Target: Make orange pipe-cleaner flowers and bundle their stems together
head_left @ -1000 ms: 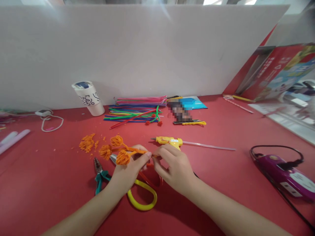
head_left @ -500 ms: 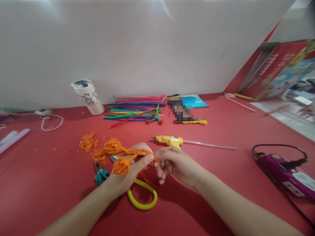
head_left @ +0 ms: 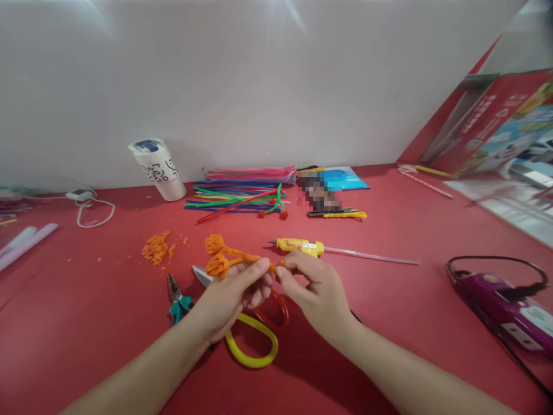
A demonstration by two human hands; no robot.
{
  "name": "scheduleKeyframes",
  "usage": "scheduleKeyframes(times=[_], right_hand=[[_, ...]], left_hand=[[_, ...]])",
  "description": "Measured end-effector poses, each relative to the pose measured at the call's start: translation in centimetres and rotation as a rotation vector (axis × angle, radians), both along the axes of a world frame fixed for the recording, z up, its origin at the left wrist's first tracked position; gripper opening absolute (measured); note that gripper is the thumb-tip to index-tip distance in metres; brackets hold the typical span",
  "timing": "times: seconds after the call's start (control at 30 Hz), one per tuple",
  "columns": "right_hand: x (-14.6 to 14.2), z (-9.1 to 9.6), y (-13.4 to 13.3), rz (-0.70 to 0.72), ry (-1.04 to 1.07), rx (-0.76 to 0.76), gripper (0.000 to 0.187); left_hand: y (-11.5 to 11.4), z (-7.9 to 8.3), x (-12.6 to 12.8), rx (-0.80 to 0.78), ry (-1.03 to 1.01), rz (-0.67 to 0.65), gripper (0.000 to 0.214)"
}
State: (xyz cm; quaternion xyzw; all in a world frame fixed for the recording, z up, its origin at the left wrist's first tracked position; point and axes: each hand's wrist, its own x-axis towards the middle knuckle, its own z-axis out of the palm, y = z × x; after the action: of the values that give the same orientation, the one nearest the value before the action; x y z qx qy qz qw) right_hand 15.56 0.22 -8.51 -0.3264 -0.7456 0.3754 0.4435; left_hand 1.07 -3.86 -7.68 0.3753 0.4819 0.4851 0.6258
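Observation:
My left hand [head_left: 233, 297] is closed around the stems of an orange pipe-cleaner flower bunch [head_left: 218, 256], whose fuzzy heads stick out up and to the left. My right hand [head_left: 313, 291] pinches the right end of the same orange stems between thumb and forefinger. Both hands hover just above scissors with a yellow and a red handle [head_left: 254, 340] lying on the red table [head_left: 389, 323]. Green-handled pliers [head_left: 177, 297] lie left of my left hand. A yellow glue gun [head_left: 300, 246] with a clear glue stick lies just beyond my right hand.
Orange fluff scraps [head_left: 156, 249] lie to the left. A stack of coloured pipe cleaners [head_left: 242, 196] and a white paper cup [head_left: 158, 170] sit by the white back wall. A purple device with a black cable [head_left: 503, 300] is at right; a red box [head_left: 488, 124] leans at back right.
The flower bunch has turned in my left hand, so its heads sit higher and closer together. My right hand has shifted from below the stems to pinching their end.

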Motion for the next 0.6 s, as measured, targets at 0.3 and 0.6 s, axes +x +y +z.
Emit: scheduleKeyframes(times=[0.3, 0.6], right_hand=[[0.57, -0.88, 0.64, -0.005, -0.301, 0.700, 0.019], [0.33, -0.17, 0.51, 0.036, -0.178, 0.123, 0.021]], left_hand=[[0.19, -0.26, 0.42, 0.013, 0.113, 0.087, 0.035], [0.16, -0.06, 0.24, 0.116, 0.461, 0.084, 0.032]])
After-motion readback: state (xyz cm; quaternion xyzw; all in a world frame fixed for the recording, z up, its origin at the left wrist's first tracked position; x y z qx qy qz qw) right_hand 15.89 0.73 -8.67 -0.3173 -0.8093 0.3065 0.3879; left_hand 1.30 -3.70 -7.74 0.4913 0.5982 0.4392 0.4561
